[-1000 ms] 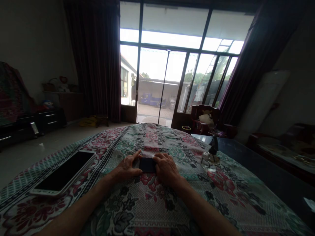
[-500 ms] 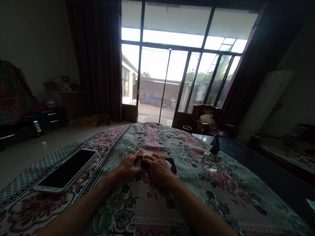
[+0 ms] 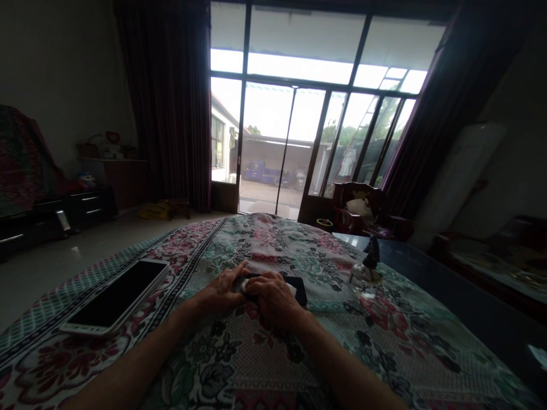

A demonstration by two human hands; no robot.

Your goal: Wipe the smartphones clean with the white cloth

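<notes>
While L hand [image 3: 220,289] grips dk phone [image 3: 301,290], R hand [image 3: 276,297], palm-down, holds wht cloth [image 3: 292,288] atop.

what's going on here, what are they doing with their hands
A person's left hand steadies the left end of a dark flat device on a floral cloth. The right hand lies across it, a white item, perhaps a wipe, under it. A white-framed phone lies to the left; a clear spray bottle stands to the right.
</notes>
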